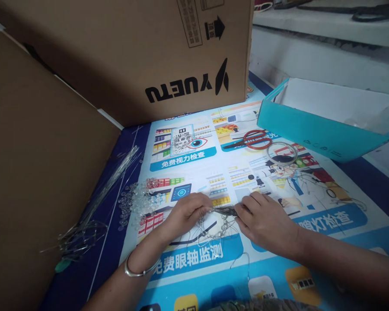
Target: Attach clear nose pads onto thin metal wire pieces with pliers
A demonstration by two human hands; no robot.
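Observation:
My right hand is closed around a pair of dark pliers, whose jaws point left. Close to the jaw tips, my left hand pinches with thumb and fingers; what it grips looks like thin wire but is mostly hidden. Below and between the hands hangs a tangle of beaded wire with clear beads. Left of my left hand lies a spread of clear glass beads. A silver bangle circles my left wrist.
A large cardboard box walls off the back and left. A wire bundle lies beside it. Red-handled scissors, a pale ring-shaped coil and loose wires lie on the printed mat; a teal box stands at right.

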